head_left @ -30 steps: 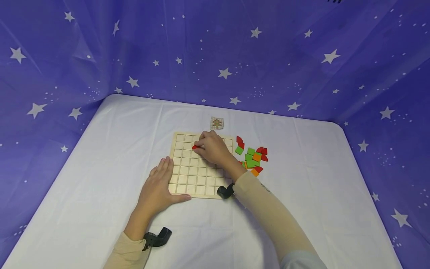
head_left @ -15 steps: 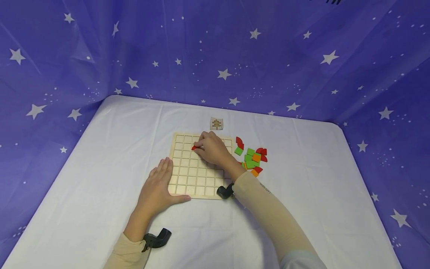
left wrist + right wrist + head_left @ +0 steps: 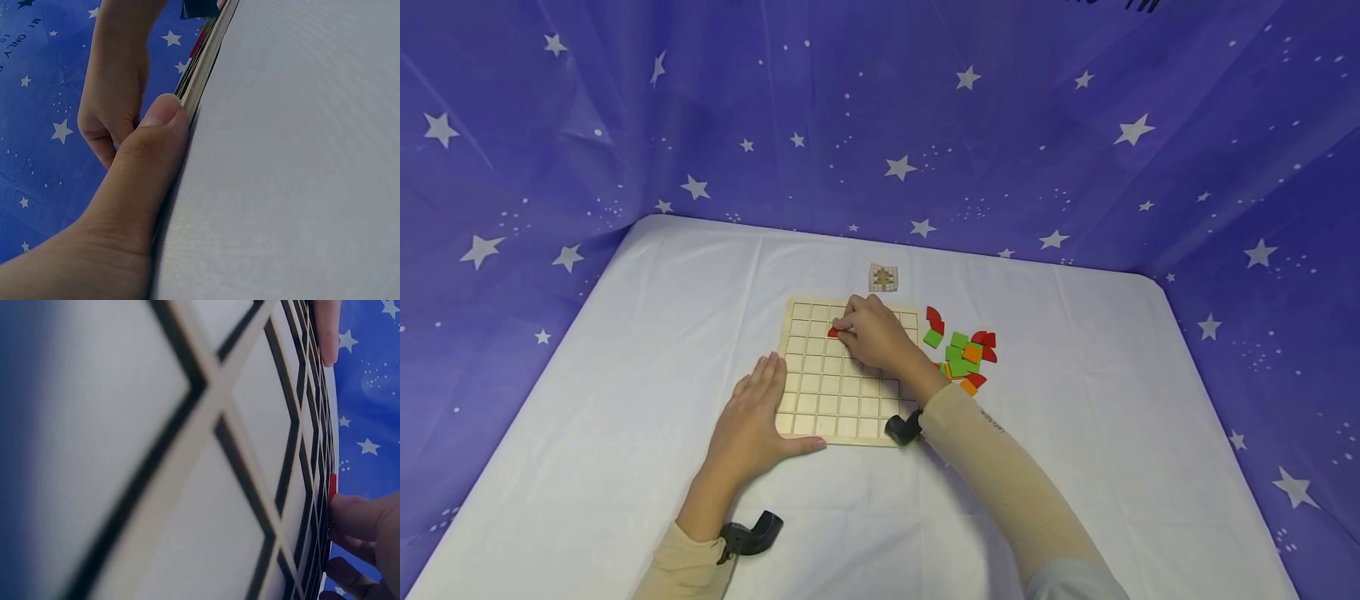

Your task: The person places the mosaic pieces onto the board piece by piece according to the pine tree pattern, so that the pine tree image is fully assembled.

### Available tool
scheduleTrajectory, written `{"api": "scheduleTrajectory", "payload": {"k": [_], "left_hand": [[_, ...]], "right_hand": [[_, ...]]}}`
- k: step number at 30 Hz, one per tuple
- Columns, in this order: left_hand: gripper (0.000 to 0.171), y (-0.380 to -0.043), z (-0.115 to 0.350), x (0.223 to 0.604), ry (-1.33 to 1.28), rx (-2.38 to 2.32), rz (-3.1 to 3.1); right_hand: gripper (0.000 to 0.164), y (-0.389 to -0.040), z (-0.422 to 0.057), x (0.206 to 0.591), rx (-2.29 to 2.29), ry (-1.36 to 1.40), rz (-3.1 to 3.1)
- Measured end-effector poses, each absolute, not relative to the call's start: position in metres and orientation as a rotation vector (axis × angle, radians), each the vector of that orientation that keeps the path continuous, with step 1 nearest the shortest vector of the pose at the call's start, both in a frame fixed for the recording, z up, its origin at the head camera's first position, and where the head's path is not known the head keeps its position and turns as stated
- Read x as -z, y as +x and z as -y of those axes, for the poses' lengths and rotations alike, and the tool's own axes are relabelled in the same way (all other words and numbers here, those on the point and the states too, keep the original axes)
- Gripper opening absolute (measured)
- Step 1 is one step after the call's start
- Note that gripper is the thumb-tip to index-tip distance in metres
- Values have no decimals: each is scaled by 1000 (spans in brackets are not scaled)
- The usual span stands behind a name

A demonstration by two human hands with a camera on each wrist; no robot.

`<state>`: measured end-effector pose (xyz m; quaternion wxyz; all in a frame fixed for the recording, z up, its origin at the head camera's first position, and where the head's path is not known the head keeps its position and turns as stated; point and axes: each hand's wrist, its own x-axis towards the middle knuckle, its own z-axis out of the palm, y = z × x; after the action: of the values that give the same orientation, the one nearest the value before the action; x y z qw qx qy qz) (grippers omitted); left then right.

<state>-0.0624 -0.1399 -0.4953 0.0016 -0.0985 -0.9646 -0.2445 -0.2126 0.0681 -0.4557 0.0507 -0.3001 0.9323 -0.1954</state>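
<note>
A pale wooden grid board (image 3: 820, 383) lies flat on the white cloth. My right hand (image 3: 876, 333) is over its upper part, thumb and fingers pinching a red quarter-round tile (image 3: 832, 332) at a cell near the top. In the right wrist view the red tile (image 3: 332, 485) shows as a thin edge by the fingertips. My left hand (image 3: 748, 421) rests with straight fingers along the board's left edge, its thumb at the front edge. The left thumb (image 3: 147, 144) touches the board's side in the left wrist view. Part of the board is hidden under my right hand.
Right of the board lie loose tiles: green squares (image 3: 959, 367), an orange square (image 3: 972, 354) and red quarter-rounds (image 3: 989, 354). A small card with a tree pattern (image 3: 883, 278) lies beyond the board. A blue starry curtain (image 3: 880, 125) surrounds the table.
Both hands keep practically the same places. The red tile stays at the same spot, pinched by my right hand; the head view has tilted very slightly.
</note>
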Motion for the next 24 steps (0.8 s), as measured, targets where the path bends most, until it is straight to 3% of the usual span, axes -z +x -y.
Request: {"api": "scheduleTrajectory", "payload": {"k": [12, 24], "left_hand": [[141, -63, 140, 495, -304, 767, 3039], [141, -63, 140, 496, -303, 763, 3034]], "right_hand": [[25, -212, -69, 455, 574, -895, -2840], [40, -208, -99, 451, 572, -927, -2891]]}}
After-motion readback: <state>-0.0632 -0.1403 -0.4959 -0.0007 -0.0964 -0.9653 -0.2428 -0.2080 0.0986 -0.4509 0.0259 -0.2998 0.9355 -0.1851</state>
